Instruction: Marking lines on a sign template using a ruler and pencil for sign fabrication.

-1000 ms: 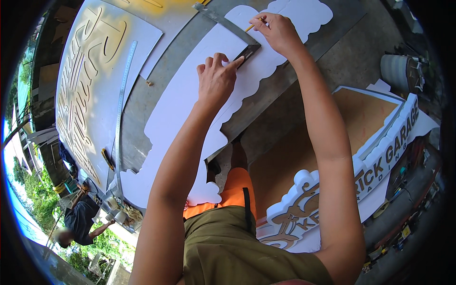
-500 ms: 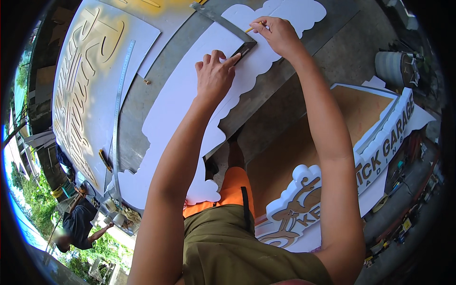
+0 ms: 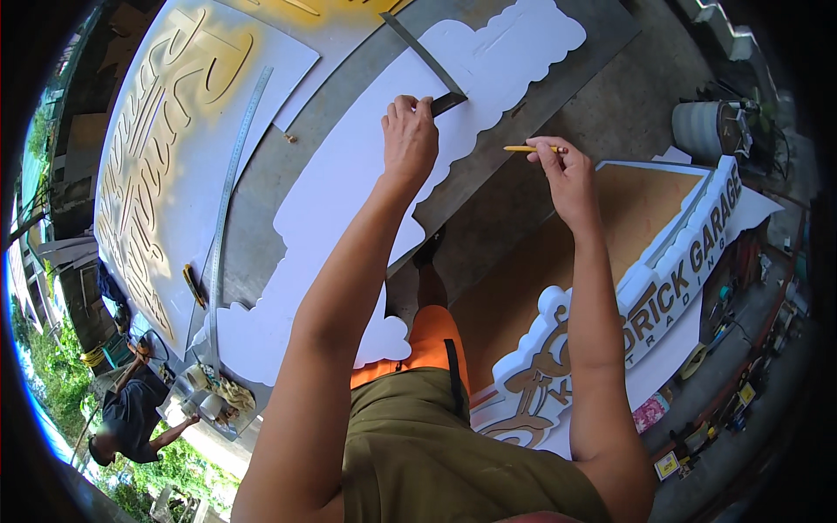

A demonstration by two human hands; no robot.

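A long white board [image 3: 340, 196] with a scalloped, cloud-like edge lies on the grey work table. Across it rests a try square [image 3: 418, 48], its dark blade pointing toward the far left. My left hand [image 3: 410, 139] is closed on the square's black stock at the near end, fingers curled around it. To the right, clear of the board's edge, my right hand [image 3: 568, 183] is raised. It pinches a yellow pencil [image 3: 523, 149] between thumb and fingers, the tip pointing left toward the board.
On the left, a long metal ruler [image 3: 231, 174] and a utility knife [image 3: 193, 286] lie by a yellow-sprayed sheet [image 3: 131, 187] with cut lettering. A layered sign [image 3: 632, 327] stands on a brown board at right. Beyond is a grey bucket [image 3: 697, 129]. Another person [image 3: 131, 414] works at far left.
My right hand has drawn the pencil back from the board beside the square, toward me and right. My left fingers, earlier spread on the square, now curl around its stock.
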